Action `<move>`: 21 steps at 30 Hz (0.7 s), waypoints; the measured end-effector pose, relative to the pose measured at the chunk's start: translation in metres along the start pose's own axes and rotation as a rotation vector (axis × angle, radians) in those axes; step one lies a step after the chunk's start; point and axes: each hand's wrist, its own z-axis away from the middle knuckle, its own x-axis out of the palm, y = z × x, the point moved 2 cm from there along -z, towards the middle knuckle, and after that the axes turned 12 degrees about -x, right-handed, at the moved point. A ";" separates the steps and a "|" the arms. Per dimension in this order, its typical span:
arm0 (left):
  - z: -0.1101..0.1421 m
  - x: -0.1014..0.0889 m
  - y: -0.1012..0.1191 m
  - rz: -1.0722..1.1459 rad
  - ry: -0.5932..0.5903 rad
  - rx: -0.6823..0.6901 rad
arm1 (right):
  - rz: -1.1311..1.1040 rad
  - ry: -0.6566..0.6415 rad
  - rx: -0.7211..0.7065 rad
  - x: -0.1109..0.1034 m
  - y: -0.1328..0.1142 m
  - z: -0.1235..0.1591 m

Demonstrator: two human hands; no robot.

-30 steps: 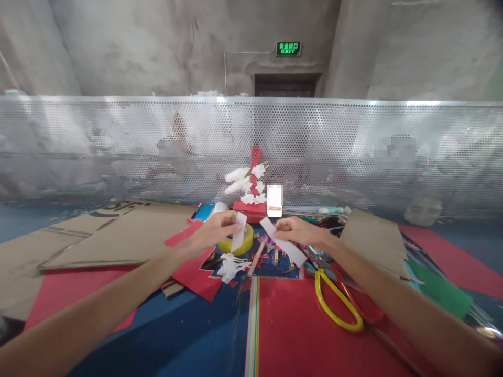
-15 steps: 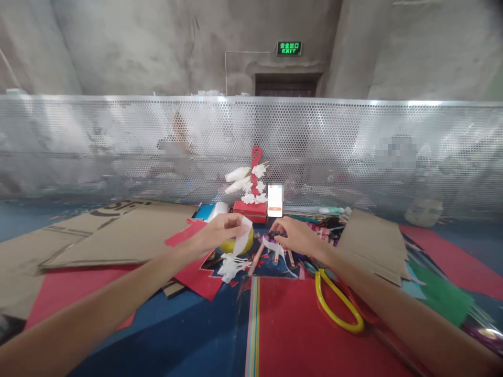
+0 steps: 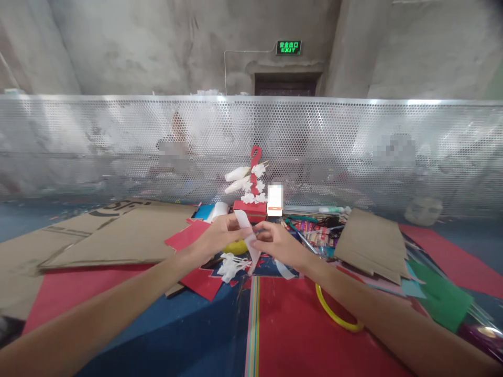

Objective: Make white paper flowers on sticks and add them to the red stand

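A white paper strip (image 3: pixel 247 235) is held above the middle of the blue worktop (image 3: pixel 165 335), short of the far edge, slanting down from upper left to lower right. It is pinched by the left hand (image 3: pixel 222 233) between thumb and fingers. Its right side is met by the fingertips of the right hand (image 3: pixel 277 241); whether it is also gripped there cannot be told. The hands are brought close together, with the strip between them.

A yellow tape roll (image 3: pixel 236 247) is partly hidden behind the left hand and the strip. Just nearer the front edge, a bunch of white paper flowers (image 3: pixel 231 267) is laid. Below the right hand, another white strip (image 3: pixel 284 270) is seen at the far edge of a stack of coloured paper (image 3: pixel 306 330), topped with red. A yellow scissor handle (image 3: pixel 329 313) is partly covered by the right forearm.

Toward the far edge, a red box (image 3: pixel 250 209) is placed with a hooked red upright (image 3: pixel 255 154) above it, flanked by white blossoms, and a phone (image 3: pixel 275 201) is stood just beside it. Cardboard sheets (image 3: pixel 129 235) are spread toward the left edge.
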 end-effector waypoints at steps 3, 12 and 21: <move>-0.001 -0.003 0.001 -0.041 0.038 0.015 | 0.025 0.048 -0.003 -0.004 0.002 -0.002; -0.001 -0.013 0.004 -0.364 0.047 0.117 | 0.096 0.027 0.034 -0.015 0.002 -0.004; 0.005 -0.001 0.007 -0.438 -0.144 0.222 | 0.257 -0.129 -0.080 -0.006 0.006 -0.001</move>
